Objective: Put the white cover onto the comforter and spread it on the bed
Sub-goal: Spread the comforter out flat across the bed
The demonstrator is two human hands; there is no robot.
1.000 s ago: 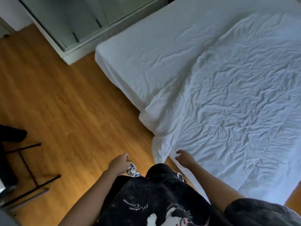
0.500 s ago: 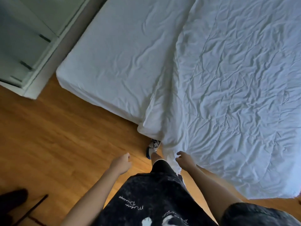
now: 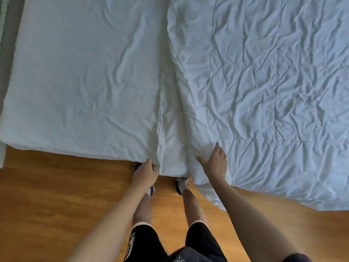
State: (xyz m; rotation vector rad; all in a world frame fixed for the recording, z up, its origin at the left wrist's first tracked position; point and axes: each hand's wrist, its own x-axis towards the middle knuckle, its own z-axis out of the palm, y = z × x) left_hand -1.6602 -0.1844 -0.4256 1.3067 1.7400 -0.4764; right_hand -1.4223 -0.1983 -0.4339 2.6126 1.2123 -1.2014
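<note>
A white, wrinkled covered comforter [image 3: 264, 82] lies over the right part of the bed [image 3: 75, 72], and its near edge hangs over the bedside toward the floor. A looser white fold [image 3: 170, 148] runs down along its left edge. My left hand [image 3: 145, 173] grips that fold at the bed's near edge, fingers curled into the cloth. My right hand [image 3: 215, 163] lies flat on the comforter's near left corner, fingers straight and spread.
The left part of the bed shows a bare white sheet. A wooden floor [image 3: 56, 205] runs in front of the bed, where my two feet stand close to the edge. A grey-green cabinet edge [image 3: 5, 53] borders the bed at the far left.
I have stepped up to the bed and now look straight down. Both hands rose from in front of my body: the left took hold of the fold, the right landed flat on the comforter.
</note>
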